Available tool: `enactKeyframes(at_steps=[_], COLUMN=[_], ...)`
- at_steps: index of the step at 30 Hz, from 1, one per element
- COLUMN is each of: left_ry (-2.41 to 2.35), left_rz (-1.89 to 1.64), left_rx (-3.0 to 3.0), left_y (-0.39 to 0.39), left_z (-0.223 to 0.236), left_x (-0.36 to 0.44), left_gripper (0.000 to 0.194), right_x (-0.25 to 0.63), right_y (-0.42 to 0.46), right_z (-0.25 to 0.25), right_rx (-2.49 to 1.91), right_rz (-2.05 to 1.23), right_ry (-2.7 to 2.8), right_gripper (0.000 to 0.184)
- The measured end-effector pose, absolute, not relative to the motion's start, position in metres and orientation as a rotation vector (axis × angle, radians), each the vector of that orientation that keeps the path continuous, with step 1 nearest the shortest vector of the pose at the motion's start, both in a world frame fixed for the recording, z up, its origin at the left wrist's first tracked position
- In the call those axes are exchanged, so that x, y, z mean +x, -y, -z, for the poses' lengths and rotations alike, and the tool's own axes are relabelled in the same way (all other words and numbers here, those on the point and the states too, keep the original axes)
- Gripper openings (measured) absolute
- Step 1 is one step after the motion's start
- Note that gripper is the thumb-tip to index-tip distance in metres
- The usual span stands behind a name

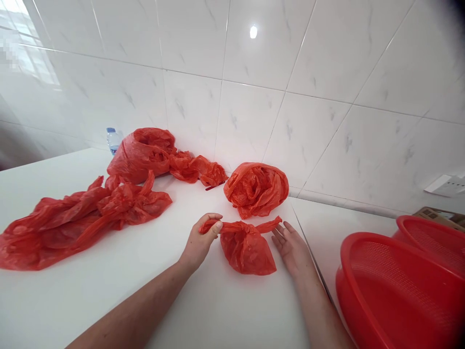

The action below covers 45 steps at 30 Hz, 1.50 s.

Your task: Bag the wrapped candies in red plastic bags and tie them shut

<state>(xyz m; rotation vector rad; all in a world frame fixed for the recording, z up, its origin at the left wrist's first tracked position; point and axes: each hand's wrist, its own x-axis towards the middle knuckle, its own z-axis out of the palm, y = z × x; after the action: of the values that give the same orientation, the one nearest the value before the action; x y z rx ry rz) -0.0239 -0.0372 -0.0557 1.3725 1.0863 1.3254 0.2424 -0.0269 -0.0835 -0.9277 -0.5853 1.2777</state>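
Note:
A small red plastic bag (247, 252) with a knotted top lies on the white table between my hands. My left hand (201, 240) is closed on its left handle, thumb on top. My right hand (290, 245) is beside the tip of the right handle, palm turned up and fingers stretched out and apart. Whether a fingertip touches that handle I cannot tell. Just behind the bag sits a rounded bundle of red plastic bag (256, 189). What is inside the knotted bag is hidden.
At left lies a long crumpled red bag (83, 218); behind it stands a bulky red bag (141, 152) near a water bottle (113, 140). Red baskets (392, 291) stand at right, with cardboard (441, 216) behind. A tiled wall (254, 121) closes off the back.

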Motion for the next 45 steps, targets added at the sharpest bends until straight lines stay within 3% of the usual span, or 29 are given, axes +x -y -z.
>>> enactKeyframes(at_steps=[8, 18, 25, 30, 41, 45], left_ry=[-1.002, -0.991, -0.840, -0.856, -0.837, -0.784], left_rz=[-1.197, -1.226, -1.129, -1.074, -1.042, -1.093], left_rx=[1.360, 1.452, 1.433, 1.393, 1.258, 1.239], left_y=[0.039, 0.039, 0.046, 0.048, 0.048, 0.048], left_z=[0.061, 0.066, 0.064, 0.063, 0.063, 0.062], left_x=[-0.018, -0.012, -0.011, -0.011, -0.005, -0.008], left_gripper=[0.046, 0.028, 0.039, 0.030, 0.029, 0.025], right_x=[0.231, 0.221, 0.207, 0.205, 0.202, 0.200], right_y=[0.030, 0.036, 0.038, 0.039, 0.037, 0.039], right_z=[0.084, 0.079, 0.072, 0.071, 0.075, 0.075], right_rx=[-0.847, -0.830, -0.746, -0.742, -0.705, -0.673], right_rz=[-1.451, -1.509, -1.565, -1.566, -1.614, -1.707], right_ry=[0.792, 0.807, 0.753, 0.658, 0.528, 0.502], right_gripper=[0.033, 0.037, 0.031, 0.022, 0.022, 0.034])
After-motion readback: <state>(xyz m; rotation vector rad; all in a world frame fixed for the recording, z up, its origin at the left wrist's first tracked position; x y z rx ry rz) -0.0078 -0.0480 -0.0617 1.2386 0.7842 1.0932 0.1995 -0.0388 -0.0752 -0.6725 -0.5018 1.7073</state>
